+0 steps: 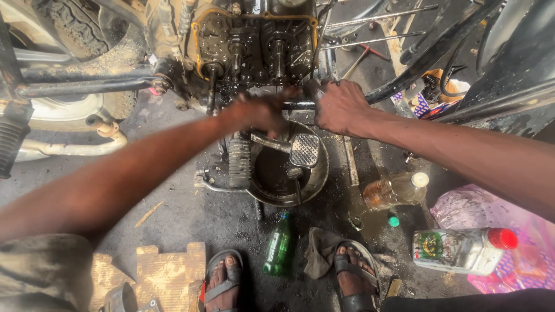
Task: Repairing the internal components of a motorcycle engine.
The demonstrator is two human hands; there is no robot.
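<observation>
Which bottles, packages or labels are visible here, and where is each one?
Green bottle: lying on the ground between the feet.
Clear bottle: on its side right of the oil pan, amber liquid, white cap.
Clear flat bottle: lower right, green-yellow label, red cap.

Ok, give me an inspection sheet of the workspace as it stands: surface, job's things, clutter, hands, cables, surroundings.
Surface: concrete floor, dark with oil and grit.
Job's things: opened motorcycle engine, oily gears exposed; round metal drain pan beneath, holding dark oil; brake pedal over the pan.
Clutter: green bottle lying down; clear bottle of amber liquid; red-capped plastic bottle; rag; cardboard scraps.
Hands: left hand and right hand both at the engine's lower edge, gripping a dark part; what it is cannot be told.
Cables: black hoses hanging at upper right.
Surroundings: tyre at upper left; the person's sandalled feet below.
</observation>
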